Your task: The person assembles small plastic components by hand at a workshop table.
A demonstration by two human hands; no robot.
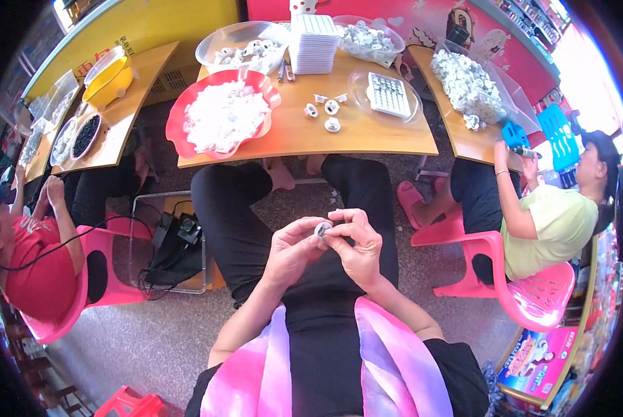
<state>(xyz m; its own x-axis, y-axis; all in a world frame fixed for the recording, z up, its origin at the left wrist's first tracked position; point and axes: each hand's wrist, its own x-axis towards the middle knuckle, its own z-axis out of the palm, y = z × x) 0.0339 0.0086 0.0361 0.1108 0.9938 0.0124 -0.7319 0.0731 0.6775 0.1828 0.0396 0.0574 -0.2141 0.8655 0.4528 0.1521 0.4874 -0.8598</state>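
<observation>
Above my lap, my left hand (292,249) and my right hand (358,249) meet at the fingertips, both closed on a small round white plastic part (322,229) with a dark centre. Its details are too small to make out. Beyond my knees, several similar white parts (331,107) lie loose on the wooden table (304,142). A red scalloped bowl (175,119) heaped with white pieces stands at the table's left. To the right, a white tray (388,94) with rows of small dark-marked slots rests on a clear round lid (356,97).
At the back are a stack of white trays (314,48), a clear bowl (203,53) and a clear tub (374,54) of parts. Co-workers sit on pink chairs (464,243) at both sides. A yellow basket (108,83) stands left; a white heap (468,83) lies right.
</observation>
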